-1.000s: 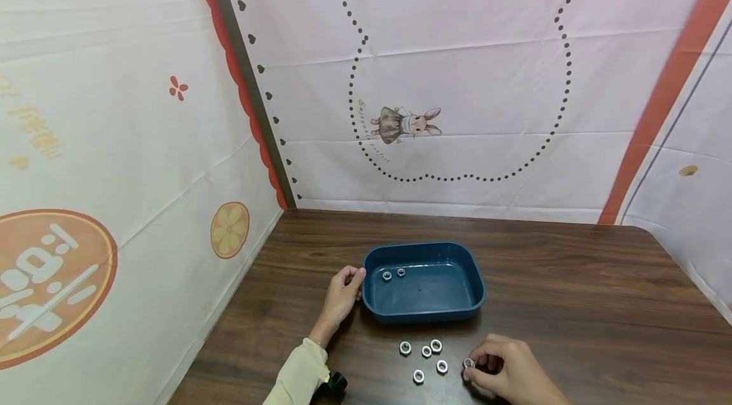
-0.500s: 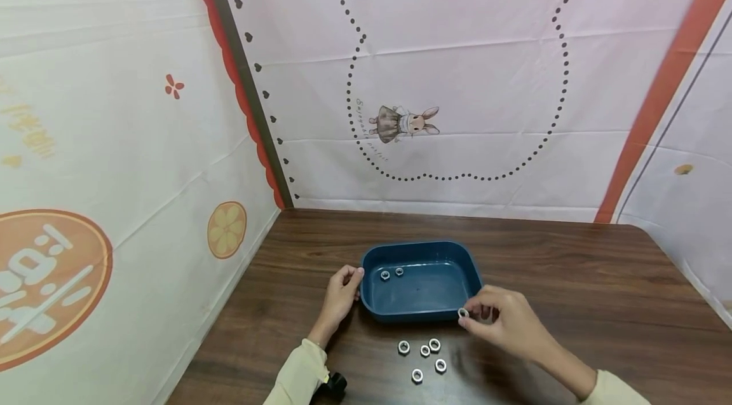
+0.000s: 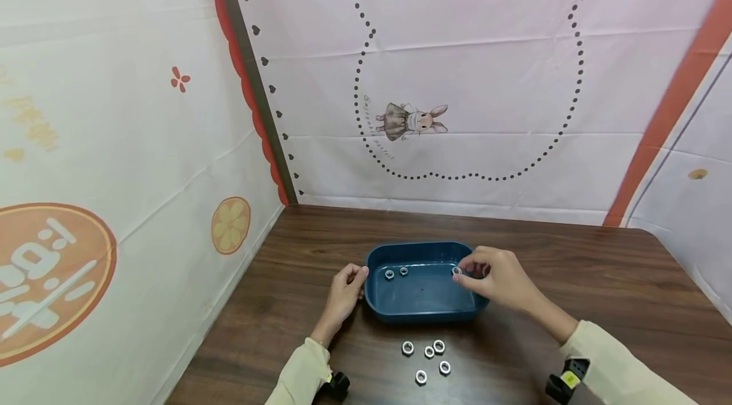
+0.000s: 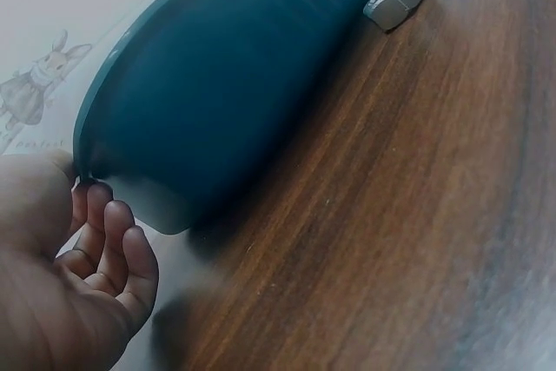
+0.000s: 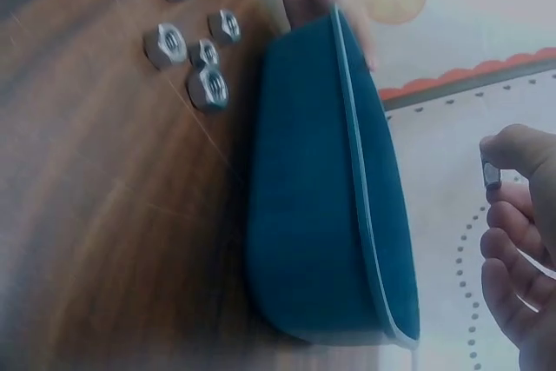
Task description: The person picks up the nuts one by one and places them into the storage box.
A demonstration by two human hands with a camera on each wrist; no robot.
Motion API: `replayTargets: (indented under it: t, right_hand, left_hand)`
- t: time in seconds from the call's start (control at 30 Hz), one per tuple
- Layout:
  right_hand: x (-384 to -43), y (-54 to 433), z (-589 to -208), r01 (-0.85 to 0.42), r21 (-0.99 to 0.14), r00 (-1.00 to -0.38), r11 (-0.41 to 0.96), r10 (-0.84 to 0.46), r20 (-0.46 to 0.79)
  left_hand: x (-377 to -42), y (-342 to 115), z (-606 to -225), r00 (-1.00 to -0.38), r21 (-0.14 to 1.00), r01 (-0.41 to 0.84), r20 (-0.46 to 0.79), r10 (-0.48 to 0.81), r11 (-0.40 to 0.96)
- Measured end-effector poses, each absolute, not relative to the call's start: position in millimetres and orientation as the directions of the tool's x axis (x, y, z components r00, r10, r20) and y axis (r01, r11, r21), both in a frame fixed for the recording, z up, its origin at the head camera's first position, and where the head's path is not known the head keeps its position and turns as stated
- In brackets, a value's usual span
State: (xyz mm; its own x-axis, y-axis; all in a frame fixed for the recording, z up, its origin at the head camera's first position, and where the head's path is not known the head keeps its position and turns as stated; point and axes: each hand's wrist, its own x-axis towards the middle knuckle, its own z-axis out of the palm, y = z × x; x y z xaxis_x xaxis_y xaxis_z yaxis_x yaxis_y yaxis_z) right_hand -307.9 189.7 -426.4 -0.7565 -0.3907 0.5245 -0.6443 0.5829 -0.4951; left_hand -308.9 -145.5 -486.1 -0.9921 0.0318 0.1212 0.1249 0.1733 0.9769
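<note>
A dark blue rectangular tray (image 3: pixel 423 316) stands on the table, with two metal hex nuts lying inside near its left end, one of them a larger nut (image 3: pixel 389 274). My left hand (image 3: pixel 343 294) pinches the tray's left rim between thumb and fingers, as the left wrist view also shows. Over the right part of the tray, my right hand (image 3: pixel 496 276) pinches another hex nut (image 5: pixel 492 168) between thumb and index finger. The right wrist view puts this nut above the rim. Several loose hex nuts (image 3: pixel 408 348) lie on the table in front of the tray.
The brown wood-grain table (image 3: pixel 572 278) runs back to a printed cloth (image 3: pixel 486 74) hanging behind it. Another white cloth (image 3: pixel 143 138) hangs along the left side. Black wrist devices (image 3: pixel 566 381) are strapped over the cream sleeves.
My right hand has lifted a hex nut from the table and carried it up over the tray's right side. The left hand keeps its pinch on the rim.
</note>
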Motion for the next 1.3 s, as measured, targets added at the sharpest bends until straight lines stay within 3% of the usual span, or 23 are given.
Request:
replayTargets:
  t: [0.4, 0.7, 1.3]
  right_hand:
    - [-352, 177, -420, -0.632, -0.530, -0.774, 0.565, -0.473, 0.420]
    - [-384, 162, -423, -0.693, -0.499, -0.709, 0.521, -0.621, 0.336]
    - [-412, 132, -456, -0.751, -0.470, -0.599, 0.463, -0.778, 0.190]
  left_hand:
    - [-312, -149, -487, -0.991, 0.976, 0.132, 0.129, 0.032, 0.173]
    - [-331, -152, -522, -0.993, 0.980, 0.116, 0.118, -0.004, 0.160]
    - [-326, -149, -523, -0.992, 0.982, 0.128, 0.128, 0.012, 0.137]
